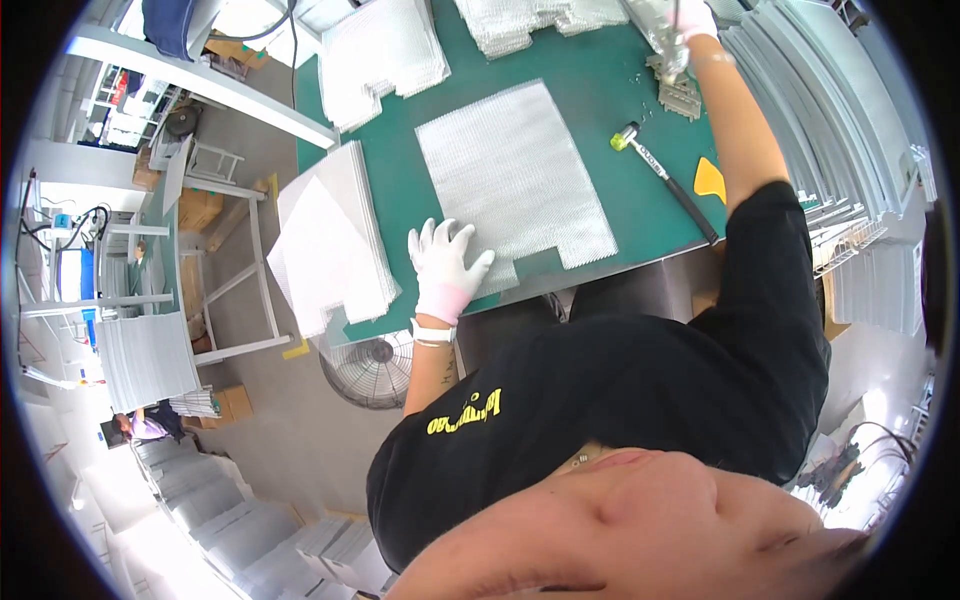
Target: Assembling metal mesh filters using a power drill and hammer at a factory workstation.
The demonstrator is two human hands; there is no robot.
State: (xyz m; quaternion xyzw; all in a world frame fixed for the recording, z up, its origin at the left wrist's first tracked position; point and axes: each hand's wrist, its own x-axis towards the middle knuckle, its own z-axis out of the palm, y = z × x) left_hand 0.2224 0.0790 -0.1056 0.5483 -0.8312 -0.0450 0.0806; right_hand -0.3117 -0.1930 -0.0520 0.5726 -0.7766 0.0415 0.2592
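Note:
A white honeycomb-textured sheet [520,170] with a notched near edge lies flat on the green tabletop [400,130]. My left hand [442,262], in a white glove with a pink cuff, rests at its near left corner, fingers spread. At the far right my right arm stretches out, and my right hand [692,20], gloved too, is partly cut off by the picture's upper edge. It is beside a pile of small silvery pieces [672,60]; its fingers are hidden. Between the sheet and my right arm lies a mallet [665,182] with a black handle and a yellow-green head end.
Stacked white sheets [335,235] stand left of my left hand, with more mesh stacks [385,60] at the far side. A yellow scraper-like piece [709,180] lies near my right forearm. Tall rows of grey panels [820,100] flank the right. A fan [372,370] stands below.

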